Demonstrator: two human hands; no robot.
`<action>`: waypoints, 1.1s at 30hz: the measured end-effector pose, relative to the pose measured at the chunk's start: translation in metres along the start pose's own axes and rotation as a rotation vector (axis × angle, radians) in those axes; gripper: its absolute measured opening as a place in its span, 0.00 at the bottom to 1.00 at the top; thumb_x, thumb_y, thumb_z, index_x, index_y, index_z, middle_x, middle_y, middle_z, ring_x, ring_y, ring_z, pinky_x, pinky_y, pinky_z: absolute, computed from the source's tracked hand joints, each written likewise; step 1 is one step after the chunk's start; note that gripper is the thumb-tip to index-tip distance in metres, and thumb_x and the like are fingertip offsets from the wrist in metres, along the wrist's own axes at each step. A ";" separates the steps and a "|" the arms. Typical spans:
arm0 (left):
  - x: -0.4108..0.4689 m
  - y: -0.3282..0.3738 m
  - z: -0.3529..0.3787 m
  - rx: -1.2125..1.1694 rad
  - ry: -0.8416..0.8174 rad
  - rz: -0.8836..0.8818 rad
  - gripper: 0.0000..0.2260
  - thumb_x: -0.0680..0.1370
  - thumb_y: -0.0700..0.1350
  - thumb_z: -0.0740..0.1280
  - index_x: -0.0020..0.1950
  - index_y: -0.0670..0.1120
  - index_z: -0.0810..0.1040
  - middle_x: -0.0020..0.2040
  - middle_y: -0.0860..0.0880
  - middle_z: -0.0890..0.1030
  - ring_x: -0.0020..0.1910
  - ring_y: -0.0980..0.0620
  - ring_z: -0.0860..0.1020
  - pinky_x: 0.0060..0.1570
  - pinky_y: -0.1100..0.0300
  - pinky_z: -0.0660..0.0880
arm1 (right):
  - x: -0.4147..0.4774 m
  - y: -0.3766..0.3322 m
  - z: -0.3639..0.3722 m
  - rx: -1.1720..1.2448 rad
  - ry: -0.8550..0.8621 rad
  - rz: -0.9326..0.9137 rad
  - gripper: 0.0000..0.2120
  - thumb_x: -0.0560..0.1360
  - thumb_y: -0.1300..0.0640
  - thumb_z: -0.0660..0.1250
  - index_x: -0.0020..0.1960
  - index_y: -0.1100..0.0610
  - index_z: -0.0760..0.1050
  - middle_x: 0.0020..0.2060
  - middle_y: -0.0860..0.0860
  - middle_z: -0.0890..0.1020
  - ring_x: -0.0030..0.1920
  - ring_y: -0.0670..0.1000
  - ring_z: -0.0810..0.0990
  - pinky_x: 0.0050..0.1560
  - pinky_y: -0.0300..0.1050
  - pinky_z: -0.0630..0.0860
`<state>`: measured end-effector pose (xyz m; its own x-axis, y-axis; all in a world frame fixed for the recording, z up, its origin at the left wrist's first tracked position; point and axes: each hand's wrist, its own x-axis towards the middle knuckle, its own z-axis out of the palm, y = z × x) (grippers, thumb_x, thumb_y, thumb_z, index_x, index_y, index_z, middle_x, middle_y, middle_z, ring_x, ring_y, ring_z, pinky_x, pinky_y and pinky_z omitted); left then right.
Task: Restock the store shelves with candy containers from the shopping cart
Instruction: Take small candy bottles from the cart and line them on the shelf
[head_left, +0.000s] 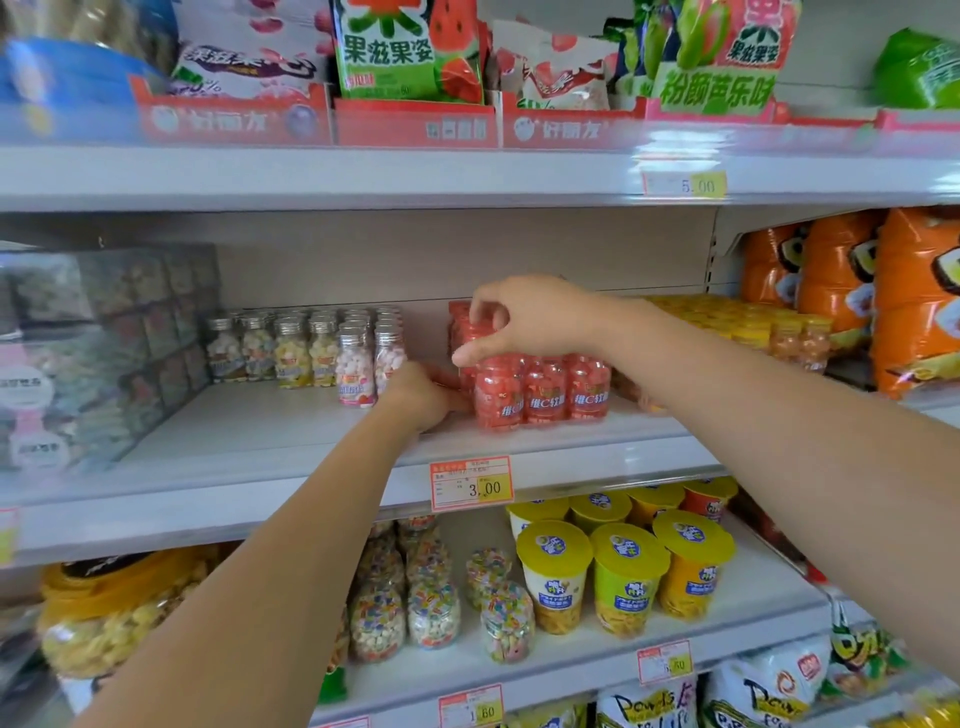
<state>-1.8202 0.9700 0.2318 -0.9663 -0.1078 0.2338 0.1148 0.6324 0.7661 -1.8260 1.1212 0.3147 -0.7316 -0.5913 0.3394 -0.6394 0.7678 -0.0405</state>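
Several red candy bottles (543, 389), wrapped together as a clear pack, stand on the middle shelf (291, 441). My right hand (530, 322) rests on top of the pack, thumb and fingers pinching a bottle at its back left. My left hand (423, 397) presses against the pack's lower left side, its fingers hidden behind a red bottle. No shopping cart is in view.
Small silver-capped candy bottles (311, 348) stand left of the pack, yellow and orange bottles (753, 327) to its right. Orange snack bags (883, 296) fill the far right. A 3.00 price tag (471, 484) hangs below. Yellow-lidded cups (623, 566) and candy jars (405, 603) sit on the lower shelf.
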 end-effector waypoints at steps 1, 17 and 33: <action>0.000 0.000 0.000 0.018 -0.001 0.001 0.12 0.73 0.43 0.72 0.55 0.45 0.82 0.45 0.49 0.80 0.37 0.56 0.74 0.30 0.69 0.67 | -0.002 0.001 -0.006 0.113 -0.077 -0.019 0.25 0.68 0.38 0.71 0.60 0.50 0.76 0.47 0.44 0.77 0.48 0.46 0.75 0.43 0.37 0.69; 0.001 -0.001 -0.001 -0.070 0.006 -0.061 0.10 0.72 0.42 0.73 0.53 0.45 0.82 0.41 0.49 0.80 0.33 0.57 0.74 0.33 0.67 0.70 | 0.004 0.009 -0.005 0.125 -0.085 -0.078 0.18 0.67 0.48 0.76 0.52 0.55 0.81 0.36 0.38 0.77 0.39 0.38 0.75 0.38 0.32 0.69; 0.003 0.000 0.004 -0.093 0.060 -0.141 0.04 0.73 0.44 0.72 0.44 0.43 0.83 0.36 0.47 0.80 0.37 0.50 0.77 0.46 0.56 0.77 | 0.000 0.018 0.007 0.118 -0.014 -0.083 0.22 0.65 0.44 0.76 0.55 0.53 0.78 0.45 0.44 0.78 0.46 0.45 0.75 0.40 0.32 0.69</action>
<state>-1.8241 0.9731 0.2304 -0.9592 -0.2377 0.1534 0.0027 0.5345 0.8451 -1.8393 1.1327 0.3074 -0.6776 -0.6556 0.3331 -0.7206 0.6823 -0.1230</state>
